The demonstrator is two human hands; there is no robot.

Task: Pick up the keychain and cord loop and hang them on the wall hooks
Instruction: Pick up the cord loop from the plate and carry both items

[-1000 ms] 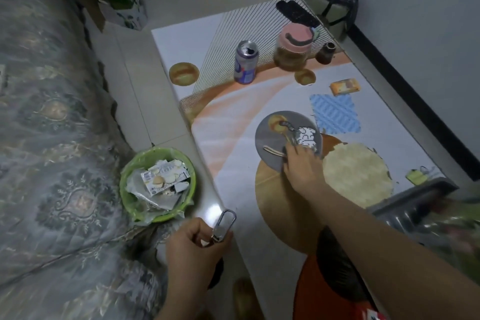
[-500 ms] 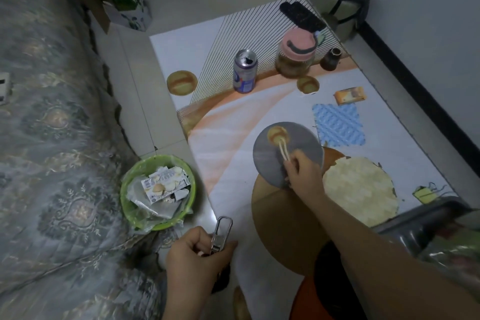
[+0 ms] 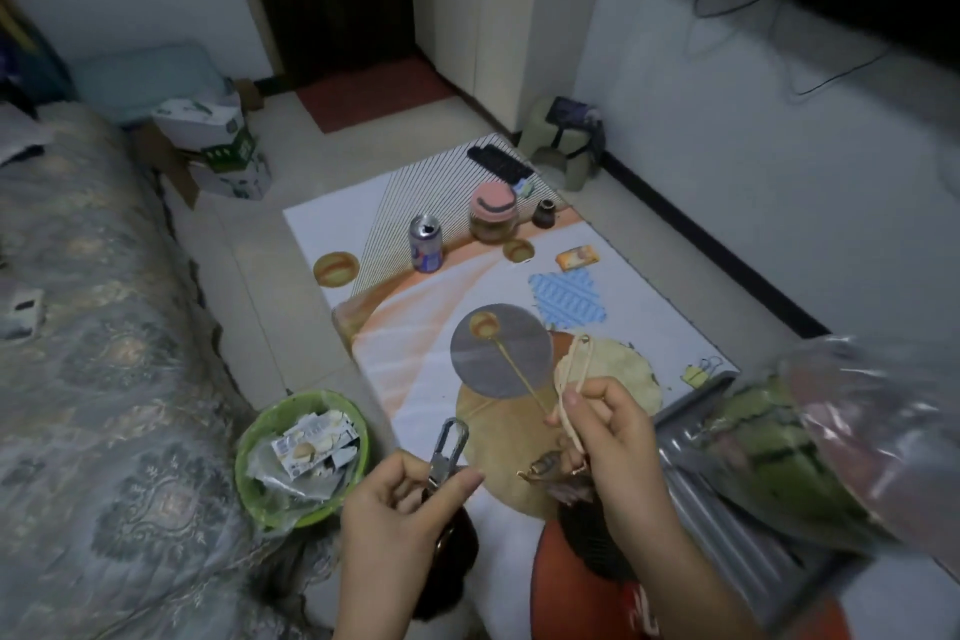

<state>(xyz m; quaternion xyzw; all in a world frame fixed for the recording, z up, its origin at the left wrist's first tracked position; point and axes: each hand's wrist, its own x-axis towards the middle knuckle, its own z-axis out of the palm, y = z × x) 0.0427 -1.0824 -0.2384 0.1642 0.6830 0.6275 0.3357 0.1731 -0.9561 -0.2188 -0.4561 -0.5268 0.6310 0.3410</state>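
Observation:
My left hand [image 3: 402, 509] pinches a silver carabiner keychain [image 3: 448, 447], which sticks up from the fingers above the mat's near edge. My right hand [image 3: 610, 437] is closed on a tan cord loop [image 3: 569, 374], lifted off the mat; the loop rises above the fingers and a small metal-and-patterned charm [image 3: 545, 465] dangles below the hand. Both hands are close together low in the view. No wall hooks show in this frame.
A patterned floor mat [image 3: 415, 343] carries a drink can [image 3: 426, 244], a pink-lidded jar [image 3: 493, 211], a small dark pot [image 3: 544, 213] and an orange packet [image 3: 577, 257]. A green waste bin [image 3: 301, 452] stands left, beside a bed [image 3: 78, 379]. A white wall [image 3: 779, 172] runs right.
My right hand has lifted the cord loop and its charm off the grey circle and drawn it back toward me. The view has tilted up, showing the room and walls.

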